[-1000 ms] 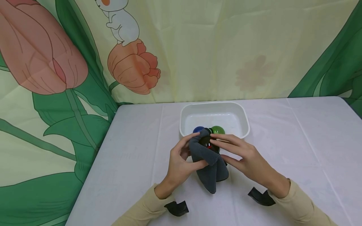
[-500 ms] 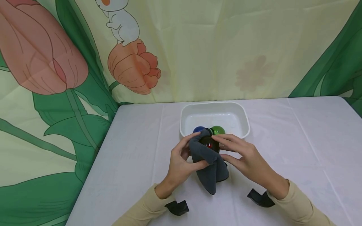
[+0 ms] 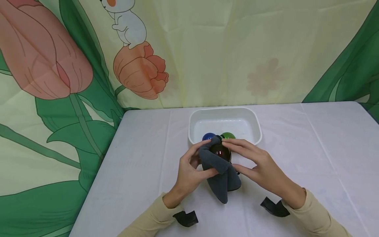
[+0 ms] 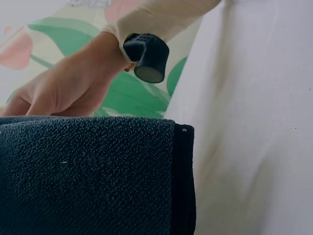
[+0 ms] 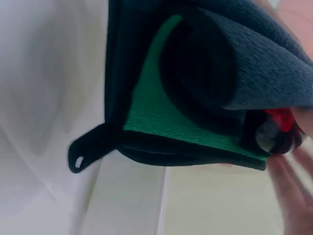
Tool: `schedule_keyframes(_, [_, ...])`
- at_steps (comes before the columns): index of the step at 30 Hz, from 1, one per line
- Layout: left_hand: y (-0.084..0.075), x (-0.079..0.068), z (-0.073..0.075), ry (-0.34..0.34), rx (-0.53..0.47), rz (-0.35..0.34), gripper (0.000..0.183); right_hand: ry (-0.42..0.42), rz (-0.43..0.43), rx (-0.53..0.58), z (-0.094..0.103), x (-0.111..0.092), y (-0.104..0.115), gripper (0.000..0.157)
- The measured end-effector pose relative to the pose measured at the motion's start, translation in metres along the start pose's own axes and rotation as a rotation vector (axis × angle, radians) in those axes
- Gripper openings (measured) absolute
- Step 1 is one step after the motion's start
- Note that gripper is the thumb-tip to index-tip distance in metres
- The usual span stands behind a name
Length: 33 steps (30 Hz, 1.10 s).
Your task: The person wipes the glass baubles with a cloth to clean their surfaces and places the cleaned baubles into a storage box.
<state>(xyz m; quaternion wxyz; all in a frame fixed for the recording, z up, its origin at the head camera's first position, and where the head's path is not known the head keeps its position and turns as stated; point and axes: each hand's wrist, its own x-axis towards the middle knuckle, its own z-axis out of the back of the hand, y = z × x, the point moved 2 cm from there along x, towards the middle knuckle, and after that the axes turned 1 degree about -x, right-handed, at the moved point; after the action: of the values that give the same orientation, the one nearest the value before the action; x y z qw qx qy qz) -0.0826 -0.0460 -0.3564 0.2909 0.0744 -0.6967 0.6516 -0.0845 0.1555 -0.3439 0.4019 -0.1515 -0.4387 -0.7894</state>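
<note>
A folded dark grey-blue terry cloth (image 3: 214,163) with black edging wraps partly round a glossy dark ball (image 3: 220,151). My left hand (image 3: 190,171) grips the cloth from the left, thumb in front and fingers behind. From the right, my right hand (image 3: 257,159) holds the ball's uncovered side, fingers at its top and thumb low. The left wrist view shows the cloth (image 4: 88,171) close up. In the right wrist view the cloth's green inner face (image 5: 151,107) and a hanging loop (image 5: 90,149) appear, beside the ball's red and dark surface (image 5: 279,128).
Just beyond the hands, a white rectangular tray (image 3: 225,110) stands on the white-covered table (image 3: 142,148). A blue ball (image 3: 209,135) and a green ball (image 3: 228,135) lie at its near side. A flower-printed curtain (image 3: 207,59) hangs behind the table.
My right fingers have drawn together and shifted over the ball. The red patch on the ball has faded from sight. Cloth and left hand have barely moved.
</note>
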Motion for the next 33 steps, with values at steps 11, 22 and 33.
schedule_keyframes(11, [0.0017,-0.0008,-0.0010,-0.003,0.004,-0.003,0.066,0.009,0.204,-0.062,-0.0008,0.0036,0.0022,0.040])
schedule_keyframes(22, [-0.0009,-0.0003,-0.0009,-0.011,0.016,0.004,0.067,-0.030,0.013,0.041,-0.0017,0.0016,0.0001,0.045])
schedule_keyframes(33, [-0.0015,0.0003,-0.0014,-0.029,-0.001,-0.001,0.069,-0.015,-0.111,0.197,-0.0019,-0.0001,-0.0039,0.062])
